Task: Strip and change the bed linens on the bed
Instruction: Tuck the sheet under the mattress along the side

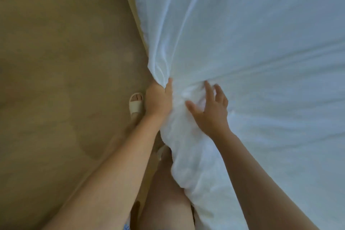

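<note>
— Where is the sheet?
— The white sheet [242, 43] covers the right side, and its left edge is gathered into a bunch near the centre.
— And my grips?
— Your left hand [158, 99] holds that bunch, fingers curled round it. Your right hand [212, 106] rests just right of it, grip wide, fingers spread on the cloth. On the floor [56, 61], a slipper [136, 105] shows just left of your left hand.

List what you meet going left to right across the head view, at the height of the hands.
In order: brown floor → sandalled foot → left hand gripping the bunched white sheet → right hand, fingers spread → the rest of the sheet, spread flat.
</note>
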`<state>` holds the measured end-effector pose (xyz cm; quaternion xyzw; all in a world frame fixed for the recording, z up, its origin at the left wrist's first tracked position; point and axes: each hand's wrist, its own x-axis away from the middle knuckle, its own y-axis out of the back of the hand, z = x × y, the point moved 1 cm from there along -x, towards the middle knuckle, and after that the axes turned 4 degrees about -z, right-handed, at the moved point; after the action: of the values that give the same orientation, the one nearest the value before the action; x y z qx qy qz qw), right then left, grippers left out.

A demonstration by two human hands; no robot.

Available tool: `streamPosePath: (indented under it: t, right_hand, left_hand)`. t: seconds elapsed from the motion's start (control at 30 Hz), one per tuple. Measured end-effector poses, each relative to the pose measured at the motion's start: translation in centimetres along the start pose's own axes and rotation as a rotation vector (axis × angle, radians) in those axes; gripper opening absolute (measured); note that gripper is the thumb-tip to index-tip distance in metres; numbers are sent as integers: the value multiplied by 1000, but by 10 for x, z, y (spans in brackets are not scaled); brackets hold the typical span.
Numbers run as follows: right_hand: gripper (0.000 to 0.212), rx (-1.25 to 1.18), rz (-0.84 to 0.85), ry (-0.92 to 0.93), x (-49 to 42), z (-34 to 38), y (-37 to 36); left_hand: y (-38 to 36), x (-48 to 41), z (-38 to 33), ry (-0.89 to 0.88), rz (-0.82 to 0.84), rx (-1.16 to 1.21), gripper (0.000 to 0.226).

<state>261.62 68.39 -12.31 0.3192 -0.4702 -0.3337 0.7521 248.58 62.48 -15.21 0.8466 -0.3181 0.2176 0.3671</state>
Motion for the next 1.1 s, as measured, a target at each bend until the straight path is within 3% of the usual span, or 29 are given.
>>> streamPosePath:
  t: [0.03, 0.1, 0.23, 0.33, 0.4, 0.47, 0.57, 0.67, 0.8, 0.93, 1.0, 1.07, 1.1]
  right_hand:
    - [86, 55, 109, -40, -2, 1, -10]
    - [86, 88, 171, -39, -8, 11, -27]
    - [80, -107, -33, -49, -25, 40, -33]
    - [76, -152, -136, -18, -38, 56, -24]
    - [77, -176, -181, 5, -48, 65, -15]
    - [76, -200, -224, 6, -58, 73, -3]
    - [75, -181, -250, 17, -70, 82, 12]
    - [75, -174, -249, 3, -79, 90, 22]
    - [72, -196, -266, -25, -85, 100, 29]
    - [71, -216, -293, -34, -85, 107, 38]
    - [72, -215, -366, -20, -87, 110, 46]
    - [75, -216, -420, -2, -92, 112, 52]
    - [75, -224, -397, -4, -96, 114, 53]
  left_hand:
    - [-15, -11, 8, 116, 51, -107, 38]
    - [-32, -40, 8, 263, 129, -50, 39]
    - [-20, -102, -24, 317, 369, 445, 70]
    - [-6, -136, -59, 326, 591, 740, 44]
    - [-3, -146, -86, 284, 738, 785, 27]
    - [-8, -151, -109, 251, 831, 732, 29]
    - [-14, -151, -134, 238, 749, 595, 25]
    - [-17, -148, -149, 285, 643, 647, 33]
    - [-13, -139, -167, 305, 670, 743, 44]
    - [-3, -136, -183, 276, 651, 676, 28]
    - [8, -141, -185, 143, 528, 546, 7]
    - [28, -151, -169, -76, 316, 334, 27]
    - [39, -155, -157, -124, 222, 284, 24]
